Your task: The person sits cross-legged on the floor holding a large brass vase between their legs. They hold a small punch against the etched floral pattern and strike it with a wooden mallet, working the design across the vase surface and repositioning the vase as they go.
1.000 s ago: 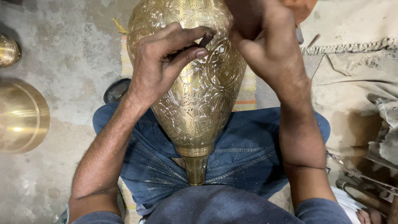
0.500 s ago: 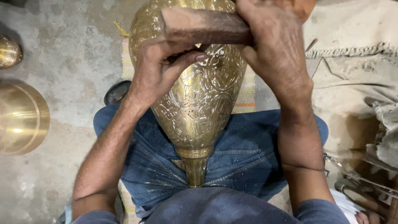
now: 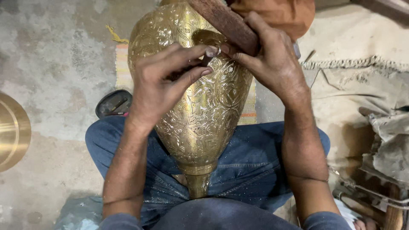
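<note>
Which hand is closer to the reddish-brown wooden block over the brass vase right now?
Right. The right hand grips the wooden block directly. The left hand rests lower on the brass vase, its fingers just short of the block.

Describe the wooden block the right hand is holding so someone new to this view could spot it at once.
Start at the big engraved brass vase lying across the person's lap. Follow it up to its wide end, where the right hand grips a reddish-brown wooden block over the metal. It is the only dull, dark wooden piece against the shiny gold surface.
</note>
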`<state>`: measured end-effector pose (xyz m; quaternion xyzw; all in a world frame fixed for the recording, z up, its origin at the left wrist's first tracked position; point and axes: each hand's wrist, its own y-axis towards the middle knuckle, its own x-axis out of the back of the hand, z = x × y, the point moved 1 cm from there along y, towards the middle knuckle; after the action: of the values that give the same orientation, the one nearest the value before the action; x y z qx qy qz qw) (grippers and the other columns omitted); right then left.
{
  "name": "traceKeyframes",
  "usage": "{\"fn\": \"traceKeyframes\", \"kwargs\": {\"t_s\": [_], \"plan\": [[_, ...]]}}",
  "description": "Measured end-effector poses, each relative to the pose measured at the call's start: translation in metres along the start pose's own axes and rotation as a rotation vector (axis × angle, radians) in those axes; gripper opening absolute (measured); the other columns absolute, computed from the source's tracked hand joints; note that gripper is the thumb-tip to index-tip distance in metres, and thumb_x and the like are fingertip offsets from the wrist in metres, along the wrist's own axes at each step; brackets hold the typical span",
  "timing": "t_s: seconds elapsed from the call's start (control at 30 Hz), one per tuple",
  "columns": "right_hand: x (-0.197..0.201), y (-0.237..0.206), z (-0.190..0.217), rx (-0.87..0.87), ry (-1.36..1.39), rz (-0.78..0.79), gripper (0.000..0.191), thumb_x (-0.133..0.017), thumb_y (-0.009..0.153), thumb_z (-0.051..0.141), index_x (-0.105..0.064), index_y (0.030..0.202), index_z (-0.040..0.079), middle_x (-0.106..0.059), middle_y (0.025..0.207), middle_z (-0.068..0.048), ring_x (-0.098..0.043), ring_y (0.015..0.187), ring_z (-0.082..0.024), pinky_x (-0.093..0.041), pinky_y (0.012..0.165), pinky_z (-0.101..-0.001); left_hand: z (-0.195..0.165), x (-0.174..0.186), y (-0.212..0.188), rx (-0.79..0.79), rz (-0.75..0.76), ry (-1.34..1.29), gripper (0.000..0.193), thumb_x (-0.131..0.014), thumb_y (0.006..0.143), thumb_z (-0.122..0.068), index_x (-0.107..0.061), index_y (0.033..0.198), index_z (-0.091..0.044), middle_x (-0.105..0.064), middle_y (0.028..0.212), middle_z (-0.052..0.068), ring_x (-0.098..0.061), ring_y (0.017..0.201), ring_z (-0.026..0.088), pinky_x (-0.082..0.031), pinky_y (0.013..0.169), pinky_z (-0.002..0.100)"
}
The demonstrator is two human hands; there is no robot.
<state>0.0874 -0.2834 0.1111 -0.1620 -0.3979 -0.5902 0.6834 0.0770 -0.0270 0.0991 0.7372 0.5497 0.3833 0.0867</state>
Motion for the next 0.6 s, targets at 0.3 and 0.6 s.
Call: {"fn": "traceKeyframes", "kwargs": {"t_s": [0.3,0.6], "plan": [[0.044,-0.018,0.033,0.278,-0.63,-0.394,0.041,-0.078,0.085,-0.008,-0.064,0.121,0.004,-0.068,0.106,-0.013,-0.067,0.1,-0.031,-0.052,0.089,-0.0425,-0.01,0.0,-0.002,0.046,0.01,0.041,0.031,-0.084,0.098,-0.015,-0.072,0.126,-0.008,-0.076,0.102,0.006,-0.076,0.089,0.012,-0.063,0.074,0.026],[0.043,-0.019,0.026,0.186,-0.442,-0.175,0.02,-0.078,0.095,-0.007,-0.063,0.104,0.002,-0.067,0.088,-0.008,-0.067,0.075,-0.022,-0.054,0.07,-0.0355,-0.007,0.0,0.001,0.057,0.033,0.007,0.029,-0.083,0.099,-0.012,-0.071,0.126,-0.009,-0.074,0.1,0.004,-0.074,0.089,0.012,-0.064,0.073,0.026]]}}
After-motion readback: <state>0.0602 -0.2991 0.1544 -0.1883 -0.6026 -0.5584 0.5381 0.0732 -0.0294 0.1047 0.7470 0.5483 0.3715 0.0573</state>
